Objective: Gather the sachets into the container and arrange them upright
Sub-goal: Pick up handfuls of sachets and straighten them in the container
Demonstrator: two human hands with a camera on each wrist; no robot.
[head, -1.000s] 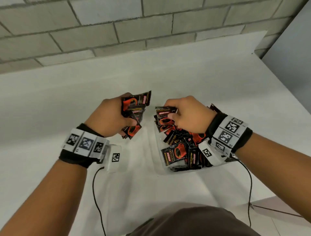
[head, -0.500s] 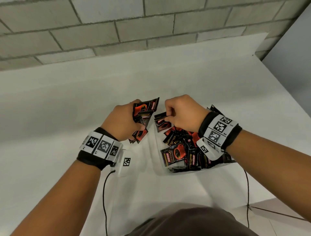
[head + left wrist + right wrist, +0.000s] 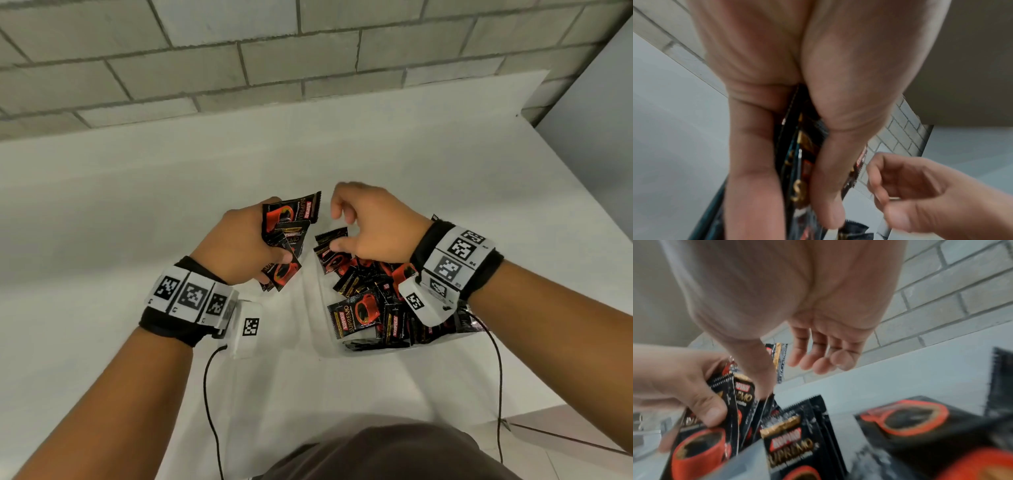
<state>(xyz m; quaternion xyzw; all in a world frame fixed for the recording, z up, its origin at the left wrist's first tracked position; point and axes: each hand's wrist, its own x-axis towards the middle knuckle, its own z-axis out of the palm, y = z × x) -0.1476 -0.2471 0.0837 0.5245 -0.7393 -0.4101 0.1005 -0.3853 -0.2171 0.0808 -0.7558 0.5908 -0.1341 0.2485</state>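
From the head view, the left hand (image 3: pixel 239 246) clamps a fanned bundle of coffee sachets (image 3: pixel 289 233) just left of the clear container (image 3: pixel 317 308), at about ten o'clock from its near corner. The right hand (image 3: pixel 371 226) hovers over the container's far end, at roughly twelve o'clock of the heap, fingers loosely spread and holding nothing. Most of the loose sachets (image 3: pixel 356 313) lie jumbled in the container on the white desk (image 3: pixel 137 205), some leaning, some flat; none stand in a neat row yet.

The left wrist view shows the grip plainly: fingers and thumb (image 3: pixel 828 186) press the bundle edge-on between them, with the empty right hand blurred at four o'clock.

The right wrist view shows the right hand's fingers (image 3: pixel 818 358) relaxed and apart above the pile, while the left hand's thumb (image 3: pixel 707 408) pins its bundle at eight o'clock, next to the container wall (image 3: pixel 750 456).

I judge the step in hand to be feeding the gathered bundle into the container. To do it well, the right hand should first push the loose heap aside to open a slot, then steady the bundle as it goes in edge-down, square against a wall, so it cannot topple when released.
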